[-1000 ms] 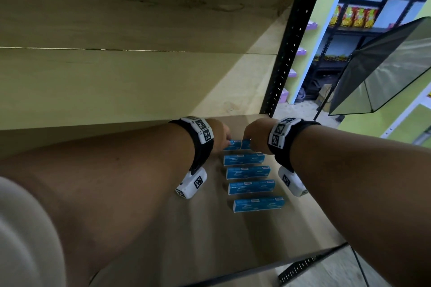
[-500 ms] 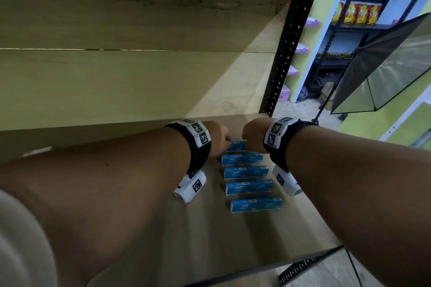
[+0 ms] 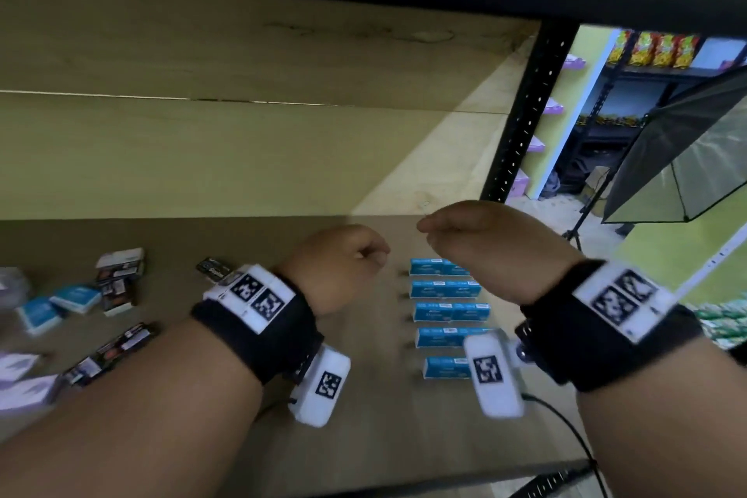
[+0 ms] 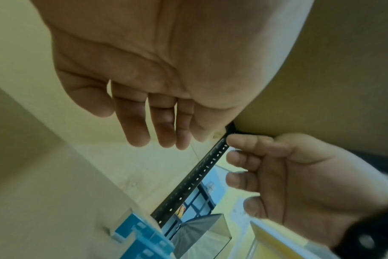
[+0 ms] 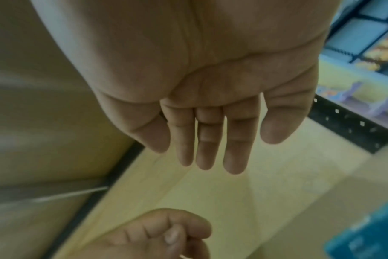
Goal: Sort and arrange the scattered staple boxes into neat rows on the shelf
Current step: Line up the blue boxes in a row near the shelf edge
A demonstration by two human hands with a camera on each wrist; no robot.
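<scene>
Several blue staple boxes lie in a straight column on the wooden shelf, right of centre. My left hand hovers just left of the column's far end, fingers loosely bent and empty. My right hand hangs over the far end of the column and hides part of the last box; its fingers are straight and hold nothing. More boxes lie scattered at the left: two blue ones, black ones and pale ones. A single black box sits by my left wrist.
A black perforated shelf post stands at the right rear corner. The board above is close overhead. Beyond the post are a grey softbox lamp and another rack. Bare wood lies between the scattered pile and the column.
Both hands have let go of the farthest blue box and lifted off it. My view has swung left and nearer, so the scattered boxes now show.
</scene>
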